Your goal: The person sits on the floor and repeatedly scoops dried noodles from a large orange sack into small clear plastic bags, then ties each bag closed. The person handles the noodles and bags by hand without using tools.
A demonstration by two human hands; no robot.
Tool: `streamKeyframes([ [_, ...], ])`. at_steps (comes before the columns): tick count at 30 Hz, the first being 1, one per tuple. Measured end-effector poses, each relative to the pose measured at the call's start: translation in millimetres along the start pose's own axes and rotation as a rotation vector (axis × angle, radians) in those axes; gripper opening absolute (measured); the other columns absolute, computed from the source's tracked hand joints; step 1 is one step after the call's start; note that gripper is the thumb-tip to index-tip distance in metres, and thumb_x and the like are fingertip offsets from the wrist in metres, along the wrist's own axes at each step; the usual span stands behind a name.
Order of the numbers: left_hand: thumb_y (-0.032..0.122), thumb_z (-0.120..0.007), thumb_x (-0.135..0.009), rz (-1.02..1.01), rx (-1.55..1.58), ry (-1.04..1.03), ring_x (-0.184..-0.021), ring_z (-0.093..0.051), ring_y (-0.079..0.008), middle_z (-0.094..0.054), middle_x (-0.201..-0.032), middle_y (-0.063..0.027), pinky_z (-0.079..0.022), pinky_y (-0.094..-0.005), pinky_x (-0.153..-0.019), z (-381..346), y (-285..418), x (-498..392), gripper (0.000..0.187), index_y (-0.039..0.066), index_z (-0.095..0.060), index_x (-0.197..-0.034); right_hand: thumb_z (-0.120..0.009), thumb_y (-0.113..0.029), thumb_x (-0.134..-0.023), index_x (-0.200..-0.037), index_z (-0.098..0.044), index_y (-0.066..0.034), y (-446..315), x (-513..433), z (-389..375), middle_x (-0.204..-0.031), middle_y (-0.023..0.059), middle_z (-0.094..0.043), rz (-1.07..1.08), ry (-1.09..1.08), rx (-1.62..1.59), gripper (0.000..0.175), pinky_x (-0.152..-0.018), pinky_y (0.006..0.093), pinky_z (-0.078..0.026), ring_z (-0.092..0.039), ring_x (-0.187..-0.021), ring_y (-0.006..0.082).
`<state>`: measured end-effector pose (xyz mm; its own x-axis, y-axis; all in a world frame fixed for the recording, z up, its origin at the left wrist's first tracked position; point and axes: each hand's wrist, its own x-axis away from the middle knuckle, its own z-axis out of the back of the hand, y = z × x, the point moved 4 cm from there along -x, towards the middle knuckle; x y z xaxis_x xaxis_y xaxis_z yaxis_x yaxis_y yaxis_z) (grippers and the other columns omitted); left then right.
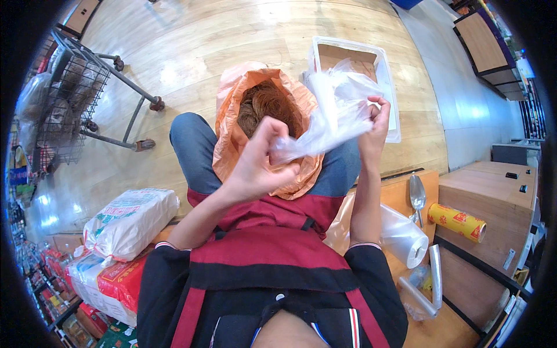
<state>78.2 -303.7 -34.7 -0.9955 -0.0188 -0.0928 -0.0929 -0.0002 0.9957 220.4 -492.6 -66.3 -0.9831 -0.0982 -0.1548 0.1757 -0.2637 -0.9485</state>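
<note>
My left hand (256, 163) pinches one end of a clear thin plastic bag (324, 135), blurred by motion. The bag's other end is between the fingers of my right hand (377, 119). Between my knees stands an orange woven sack (227, 139) with its mouth rolled wide. Brown stringy bundles (270, 102), perhaps dried noodles, fill the sack below my left hand. Beyond my right hand is a white plastic tub (394, 95) with cardboard and more clear plastic bags (348, 80), which the held bag partly overlaps.
A wire cart (72, 93) loaded with bagged goods stands left. Beside my left arm, a white sack (130, 224) rests on wrapped packs (117, 282). At right, a wooden surface (398, 185) bears a metal scoop (417, 193), a plastic bag roll (402, 239) and a yellow roll (457, 222).
</note>
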Motion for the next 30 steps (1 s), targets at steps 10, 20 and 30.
streamKeyframes([
  [10,-0.008,-0.053,-0.084,-0.368,-0.275,0.562,-0.091,-0.057,-0.0132,-0.061,-0.094,-0.0065,-0.046,-0.0277,-0.077,32,0,6,0.018,0.003,-0.056,-0.099,-0.062,-0.001,-0.074,-0.112,-0.049,-0.0073,-11,36,-28,-0.061,0.0,-0.046,0.214,-0.034,0.595,0.041,-0.054,0.0293,-0.042,-0.05,-0.056,0.012],
  [20,0.003,-0.07,-0.075,0.199,-0.058,0.28,-0.073,-0.049,-0.0036,-0.046,-0.082,0.0027,-0.043,-0.0187,-0.063,33,-64,44,0.032,0.009,-0.041,-0.089,-0.057,-0.003,-0.087,-0.121,-0.041,-0.006,35,57,-20,-0.092,0.004,-0.061,-0.521,-0.312,-0.817,0.037,-0.072,0.0222,-0.05,-0.06,-0.083,0.0111],
  [30,-0.006,-0.059,-0.079,0.451,0.422,0.103,-0.075,-0.052,-0.0063,-0.049,-0.078,0.0015,-0.042,-0.021,-0.064,36,-82,93,0.029,0.01,-0.037,-0.089,-0.059,0.0,-0.08,-0.114,-0.049,-0.0033,63,92,-27,-0.074,0.001,-0.046,-0.278,-0.072,0.031,0.036,-0.063,0.0263,-0.043,-0.049,-0.07,0.011],
])
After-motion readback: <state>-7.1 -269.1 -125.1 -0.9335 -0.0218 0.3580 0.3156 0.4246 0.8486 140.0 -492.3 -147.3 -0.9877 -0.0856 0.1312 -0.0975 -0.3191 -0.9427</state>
